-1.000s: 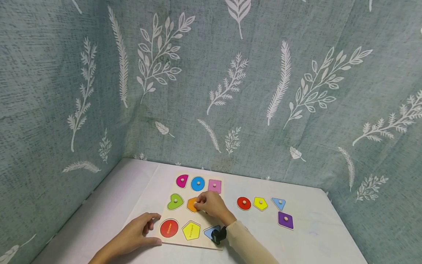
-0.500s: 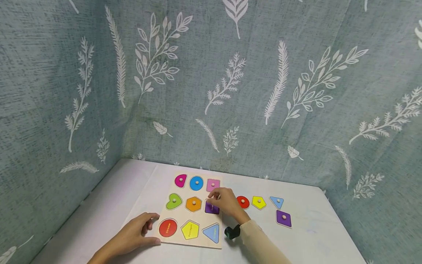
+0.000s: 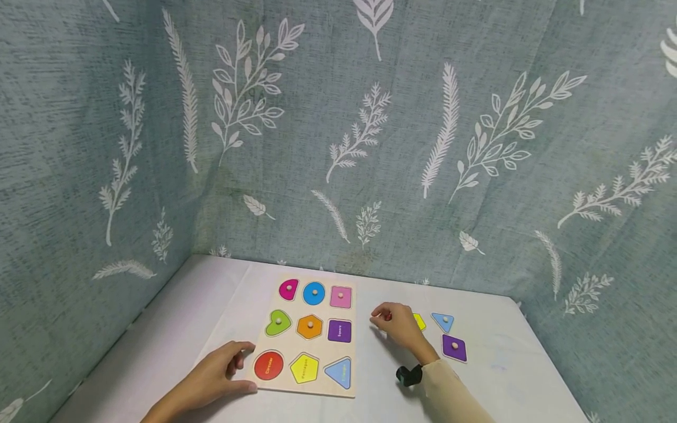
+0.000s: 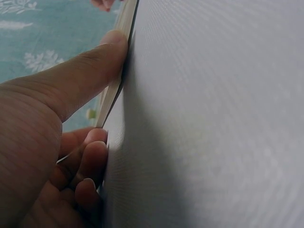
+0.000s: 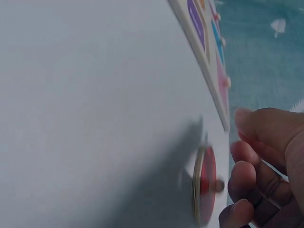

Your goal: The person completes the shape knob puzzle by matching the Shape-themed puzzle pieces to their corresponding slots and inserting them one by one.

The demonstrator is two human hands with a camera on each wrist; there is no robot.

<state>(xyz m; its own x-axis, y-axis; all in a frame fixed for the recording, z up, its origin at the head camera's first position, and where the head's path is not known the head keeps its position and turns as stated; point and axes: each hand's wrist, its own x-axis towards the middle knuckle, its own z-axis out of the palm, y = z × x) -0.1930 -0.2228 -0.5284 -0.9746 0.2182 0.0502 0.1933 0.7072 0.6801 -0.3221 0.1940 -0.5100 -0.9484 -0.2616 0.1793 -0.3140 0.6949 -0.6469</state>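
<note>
At the near left corner of the wooden shape puzzle board (image 3: 346, 352), my left hand (image 3: 214, 373) touches the board's edges with its thumb and fingers. Its thumb (image 4: 95, 61) lies along the edge in the left wrist view. My right hand (image 3: 399, 323) hovers to the right of the board, fingers loosely bent and holding nothing. Just beside those fingers, in the right wrist view, is a red round knobbed piece (image 5: 207, 175); the hand mostly hides it from the head. The board's purple square recess (image 3: 339, 331) has no knobbed piece in it.
Right of the hand lie a yellow pentagon piece (image 3: 419, 321), partly hidden, a blue triangle piece (image 3: 442, 321) and a purple square piece (image 3: 454, 348). An orange hexagon piece (image 3: 309, 326) and several others sit in the board. A patterned curtain (image 3: 317, 147) surrounds the white table (image 3: 508, 376).
My right hand has let go of the orange hexagon, now in the board, and moved right off the board to the red round piece. My left hand stays at the board's corner.
</note>
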